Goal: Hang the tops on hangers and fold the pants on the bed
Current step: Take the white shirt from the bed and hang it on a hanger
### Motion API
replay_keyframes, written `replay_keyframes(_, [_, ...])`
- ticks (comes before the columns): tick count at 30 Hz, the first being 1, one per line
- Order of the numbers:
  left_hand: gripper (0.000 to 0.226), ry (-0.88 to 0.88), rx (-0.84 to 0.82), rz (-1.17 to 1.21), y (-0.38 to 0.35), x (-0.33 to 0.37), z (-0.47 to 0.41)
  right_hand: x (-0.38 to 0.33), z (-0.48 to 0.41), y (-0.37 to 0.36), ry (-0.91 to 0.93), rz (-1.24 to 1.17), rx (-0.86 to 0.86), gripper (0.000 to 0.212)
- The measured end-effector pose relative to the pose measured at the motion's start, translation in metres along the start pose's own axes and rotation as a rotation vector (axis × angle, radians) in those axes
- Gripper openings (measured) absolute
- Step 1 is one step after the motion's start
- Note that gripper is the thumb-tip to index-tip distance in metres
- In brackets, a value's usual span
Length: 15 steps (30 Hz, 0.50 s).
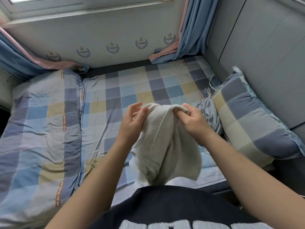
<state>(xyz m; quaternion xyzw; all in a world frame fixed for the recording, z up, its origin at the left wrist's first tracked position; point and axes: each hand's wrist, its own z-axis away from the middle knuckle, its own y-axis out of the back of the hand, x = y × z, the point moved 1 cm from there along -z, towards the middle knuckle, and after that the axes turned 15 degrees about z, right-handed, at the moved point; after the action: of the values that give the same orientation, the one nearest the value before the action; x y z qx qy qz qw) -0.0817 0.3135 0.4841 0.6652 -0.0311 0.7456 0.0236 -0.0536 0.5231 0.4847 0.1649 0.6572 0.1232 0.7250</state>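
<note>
A beige knit garment (166, 142) hangs in the air in front of me above the bed (128, 90). My right hand (193, 119) pinches its ribbed top edge between thumb and fingers. My left hand (133, 120) is at the garment's left edge with fingers spread, its thumb against the fabric; a firm grip is not clear. The garment's lower part bunches near my dark shirt. A crumpled blue-grey garment (208, 113) lies on the bed just right of my right hand, beside the pillow. No hanger is in sight.
A folded checked duvet (41, 129) covers the bed's left side. A checked pillow (250, 119) leans at the right against a grey padded headboard (257, 47). Blue and pink curtains (189, 30) hang by the far wall under the window.
</note>
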Motion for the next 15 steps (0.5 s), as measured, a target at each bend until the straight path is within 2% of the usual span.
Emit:
replay_keyframes(2, [0.065, -0.128, -0.124, -0.108, -0.002, -0.005, 0.01, -0.003, -0.002, 0.003, -0.125, -0.128, 0.041, 0.021])
replay_keyframes(5, [0.099, -0.122, -0.326, -0.312, -0.016, -0.021, 0.021, -0.008, -0.008, 0.011, -0.251, -0.283, -0.023, 0.02])
replay_keyframes(7, [0.107, -0.093, -0.311, -0.317, -0.025, -0.034, 0.022, -0.013, -0.012, 0.018, -0.281, -0.329, -0.033, 0.023])
replay_keyframes(8, [0.099, -0.064, -0.261, -0.29, -0.027, -0.04, 0.019, -0.015, -0.014, 0.024, -0.286, -0.348, -0.022, 0.025])
replay_keyframes(9, [0.082, -0.031, -0.216, -0.276, -0.027, -0.045, 0.015, -0.017, -0.015, 0.029, -0.291, -0.367, -0.008, 0.027])
replay_keyframes(12, [0.011, -0.025, -0.146, -0.382, -0.021, -0.052, 0.005, -0.014, -0.017, 0.046, -0.302, -0.385, 0.048, 0.031])
replay_keyframes(15, [0.018, -0.031, -0.044, -0.221, -0.012, -0.045, -0.006, -0.002, -0.018, 0.058, -0.339, -0.336, 0.158, 0.028])
